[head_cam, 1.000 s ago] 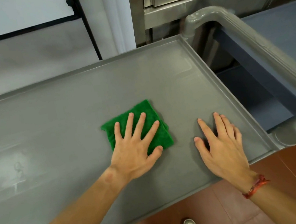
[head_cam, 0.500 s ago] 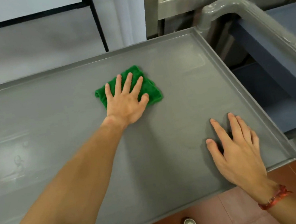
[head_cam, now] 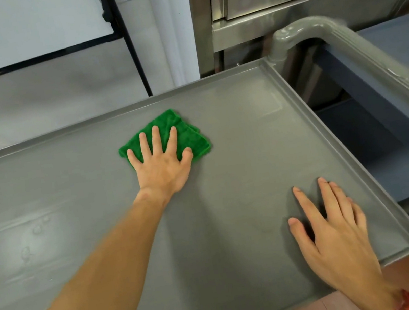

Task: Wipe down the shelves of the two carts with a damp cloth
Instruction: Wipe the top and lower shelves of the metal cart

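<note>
Left hand presses green cloth flat on cart shelf.

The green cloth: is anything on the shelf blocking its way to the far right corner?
Nothing visible does. The left hand presses the green cloth flat; the shelf is bare up to that corner. The right hand rests nearer the front edge.

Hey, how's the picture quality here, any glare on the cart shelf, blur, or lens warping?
Head view: pale glare washes the left part of the cart shelf; the wide lens bows its far rim and the handle; the green cloth, the left hand and the right hand look sharp; soft shadow edges the right hand.
</note>
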Available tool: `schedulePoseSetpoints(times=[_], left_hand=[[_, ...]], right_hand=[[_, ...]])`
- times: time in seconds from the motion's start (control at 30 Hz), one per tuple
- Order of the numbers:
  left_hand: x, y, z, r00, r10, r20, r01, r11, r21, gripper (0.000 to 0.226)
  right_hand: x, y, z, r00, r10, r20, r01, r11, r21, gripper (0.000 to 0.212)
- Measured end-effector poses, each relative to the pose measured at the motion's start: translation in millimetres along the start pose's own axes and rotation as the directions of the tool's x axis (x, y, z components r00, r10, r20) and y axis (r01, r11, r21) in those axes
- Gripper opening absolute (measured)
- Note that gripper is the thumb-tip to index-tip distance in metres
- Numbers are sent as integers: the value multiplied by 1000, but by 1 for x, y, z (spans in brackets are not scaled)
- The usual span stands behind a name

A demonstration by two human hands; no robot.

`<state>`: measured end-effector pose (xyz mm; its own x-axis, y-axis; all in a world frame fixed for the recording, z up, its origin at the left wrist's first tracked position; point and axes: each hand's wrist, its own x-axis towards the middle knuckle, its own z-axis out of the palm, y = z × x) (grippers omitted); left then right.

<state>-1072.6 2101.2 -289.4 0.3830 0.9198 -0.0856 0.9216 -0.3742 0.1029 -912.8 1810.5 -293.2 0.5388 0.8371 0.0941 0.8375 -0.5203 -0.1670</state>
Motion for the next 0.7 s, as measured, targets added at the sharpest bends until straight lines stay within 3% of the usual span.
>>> schedulePoseSetpoints(times=[0.17, 0.3, 0.47, 0.6, 0.7], left_hand=[[59, -14, -12, 988, -144, 51, 146, 988, -48, 69], [62, -11, -9, 990, -137, 38, 139, 989, -44, 70], [28, 4, -6, 999, -28, 45, 30, 999, -41, 66], [-33, 17, 4, 983, 182, -4, -181, 982, 44, 70], [-57, 19, 5, 958, 283, 50, -286, 956, 63, 76]], right_hand=[[3, 1, 2, 999, -3, -45, 4, 1000, 19, 63], [4, -1, 1, 999, -1, -33, 1, 1000, 5, 63], [4, -1, -2, 1000, 9, 24, -8, 999, -40, 61], [2, -1, -3, 1000, 6, 18, -5, 999, -48, 61], [1, -3, -3, 1000, 5, 20, -4, 999, -45, 61]])
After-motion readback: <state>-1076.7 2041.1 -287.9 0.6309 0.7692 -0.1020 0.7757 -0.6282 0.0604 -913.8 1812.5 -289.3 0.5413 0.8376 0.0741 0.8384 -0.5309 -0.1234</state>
